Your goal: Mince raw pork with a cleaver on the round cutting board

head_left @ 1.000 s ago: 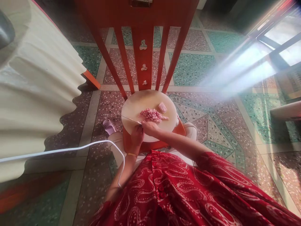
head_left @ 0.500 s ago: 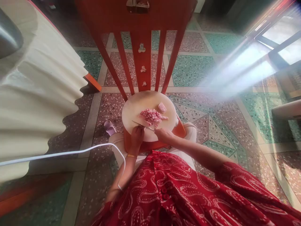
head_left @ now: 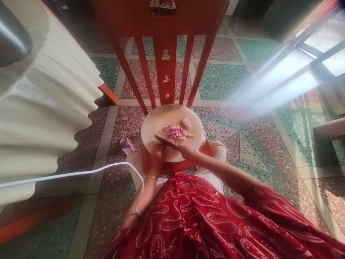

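Observation:
A round pale cutting board [head_left: 152,124] lies on the seat of a red-brown chair. Chopped pink meat [head_left: 176,132] is heaped near its middle, and one larger pink chunk [head_left: 187,123] sits apart at the upper right. My right hand [head_left: 189,151] is closed around the handle of a knife [head_left: 166,141], whose blade slants up and left in front of the heap. Just below the blade, my left hand [head_left: 159,154] rests at the board's near edge with its fingers curled together. Whatever those fingers hold is hidden from view.
The chair back [head_left: 164,25] rises beyond the board. A table with a cream cloth [head_left: 61,90] stands at the left, bearing a grey object [head_left: 13,39]. A white cable [head_left: 88,173] crosses to my left arm. A purple slipper [head_left: 126,145] shows beside the chair.
The knife has lifted and turned, so that its broad blade side now shows. My right hand has shifted slightly right with it. My left hand stays close to the same spot.

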{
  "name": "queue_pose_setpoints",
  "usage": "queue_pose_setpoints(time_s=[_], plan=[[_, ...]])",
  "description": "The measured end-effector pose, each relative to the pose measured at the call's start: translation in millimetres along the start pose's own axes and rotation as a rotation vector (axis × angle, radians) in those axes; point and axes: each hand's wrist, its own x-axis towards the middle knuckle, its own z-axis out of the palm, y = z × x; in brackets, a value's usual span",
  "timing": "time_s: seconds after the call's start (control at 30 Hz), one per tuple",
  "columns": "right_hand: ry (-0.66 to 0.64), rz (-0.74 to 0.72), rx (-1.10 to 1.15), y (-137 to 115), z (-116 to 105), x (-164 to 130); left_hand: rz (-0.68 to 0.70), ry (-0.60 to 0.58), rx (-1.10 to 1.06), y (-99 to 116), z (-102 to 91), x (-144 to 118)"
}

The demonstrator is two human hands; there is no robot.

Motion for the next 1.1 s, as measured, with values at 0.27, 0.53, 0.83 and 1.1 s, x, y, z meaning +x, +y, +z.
queue_pose_setpoints(time_s=[0.27,0.53,0.83,1.1], plan=[[-0.017,-0.024,-0.071,6.1,7.3,-13.4,0.021,0.025,0.028,0.2,-0.7,-4.4],[0.000,-0.078,-0.080,-50.6,-7.2,29.3,0.066,-0.092,0.144,-7.9,3.2,-2.5],[0.005,0.002,-0.053,17.7,7.0,-15.3,0.008,0.017,-0.001,3.7,-8.6,-3.6],[-0.028,-0.017,-0.038,-7.4,3.8,-12.1,0.015,-0.009,0.054,-0.8,-2.2,-5.1]])
